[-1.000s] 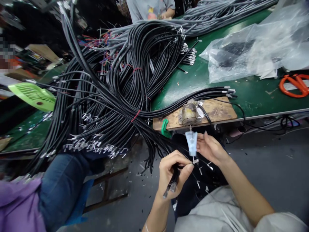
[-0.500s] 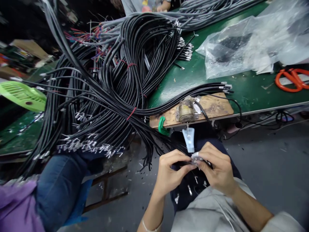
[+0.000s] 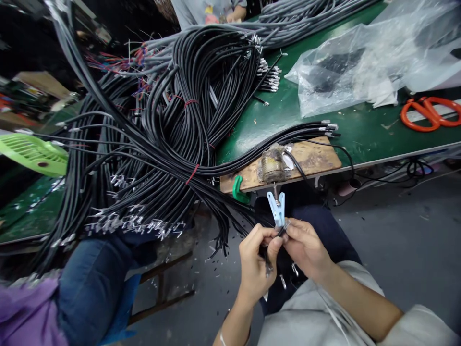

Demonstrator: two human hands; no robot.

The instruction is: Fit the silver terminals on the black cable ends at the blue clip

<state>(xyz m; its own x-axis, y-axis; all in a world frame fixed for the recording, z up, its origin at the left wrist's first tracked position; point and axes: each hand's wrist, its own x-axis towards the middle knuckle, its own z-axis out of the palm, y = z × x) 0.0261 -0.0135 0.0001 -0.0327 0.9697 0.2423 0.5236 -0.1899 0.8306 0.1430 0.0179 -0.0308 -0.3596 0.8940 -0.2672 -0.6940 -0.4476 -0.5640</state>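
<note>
My left hand (image 3: 256,262) is closed around a thin black cable (image 3: 267,257) whose metal-tipped end points up toward a light blue clip (image 3: 276,209). My right hand (image 3: 305,247) pinches the same cable end just under the clip, fingers pressed together. The clip hangs from a small wrapped motor-like device (image 3: 272,165) fixed on a wooden board (image 3: 317,158) at the table's front edge. Both hands sit over my lap, below the table.
A big heap of black cables (image 3: 173,120) with bare metal ends covers the green table (image 3: 360,129) and spills over its edge. Clear plastic bags (image 3: 367,62) and orange scissors (image 3: 428,113) lie right. A green clamp (image 3: 236,188), a green fan (image 3: 32,154), another person's legs (image 3: 90,278) left.
My hands have brought the cable end up from my lap to the blue clip. The right hand, open by the clip a second ago, now pinches the cable tip.
</note>
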